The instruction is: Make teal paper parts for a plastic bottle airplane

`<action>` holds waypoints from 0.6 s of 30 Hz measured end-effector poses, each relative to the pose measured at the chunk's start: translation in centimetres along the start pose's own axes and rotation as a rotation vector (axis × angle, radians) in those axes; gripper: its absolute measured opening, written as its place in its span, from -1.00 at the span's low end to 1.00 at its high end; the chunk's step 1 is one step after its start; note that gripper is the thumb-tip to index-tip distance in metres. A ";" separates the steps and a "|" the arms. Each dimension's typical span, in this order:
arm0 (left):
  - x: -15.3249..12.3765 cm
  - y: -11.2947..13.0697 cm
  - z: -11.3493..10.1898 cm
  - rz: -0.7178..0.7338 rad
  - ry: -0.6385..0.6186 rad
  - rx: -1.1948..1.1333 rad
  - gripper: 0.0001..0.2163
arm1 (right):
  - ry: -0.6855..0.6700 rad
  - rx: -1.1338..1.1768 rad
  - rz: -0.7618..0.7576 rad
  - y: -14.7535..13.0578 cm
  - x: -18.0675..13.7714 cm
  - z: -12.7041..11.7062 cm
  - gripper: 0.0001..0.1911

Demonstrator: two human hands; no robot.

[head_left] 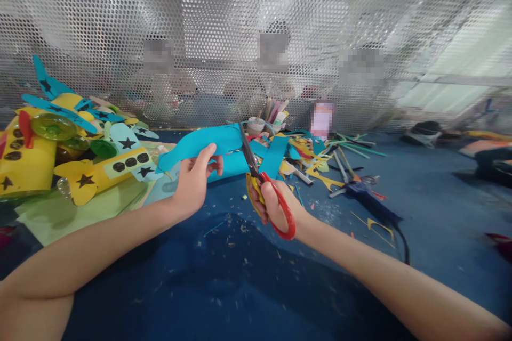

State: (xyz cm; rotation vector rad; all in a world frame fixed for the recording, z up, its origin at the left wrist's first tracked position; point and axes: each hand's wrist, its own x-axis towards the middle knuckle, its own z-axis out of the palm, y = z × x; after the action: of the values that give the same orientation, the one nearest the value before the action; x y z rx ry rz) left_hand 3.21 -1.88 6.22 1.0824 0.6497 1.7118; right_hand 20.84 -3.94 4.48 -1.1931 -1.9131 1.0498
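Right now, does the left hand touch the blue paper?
Touching. The head view shows the left hand pinching the blue paper, thumb on it; the right hand holds scissors.

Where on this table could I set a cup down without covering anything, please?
The blue tabletop right of the corded glue gun is barest. Another patch, only crumbs, lies between the forearms, below the scissors in the right hand and the teal paper in the left hand. Crowded: yellow paper planes at left, scrap pile behind the scissors.
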 end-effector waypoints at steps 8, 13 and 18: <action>0.7 0.0 -0.2 0.030 0.060 0.068 -0.70 | 0.021 -0.007 -0.025 -0.4 -0.4 0.2 -0.49; 0.9 0.1 -0.1 0.026 0.103 0.098 -0.72 | 0.024 0.012 -0.029 -0.5 -0.4 0.3 -0.50; 1.2 0.0 -0.3 0.053 0.091 0.092 -0.72 | 0.020 0.030 -0.013 -0.8 -0.4 0.2 -0.51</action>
State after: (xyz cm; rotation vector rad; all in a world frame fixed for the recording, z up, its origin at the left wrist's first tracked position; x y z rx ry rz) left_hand 2.82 -0.80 6.51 1.0990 0.7695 1.7994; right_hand 20.53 -4.57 5.07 -1.1694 -1.8810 1.0519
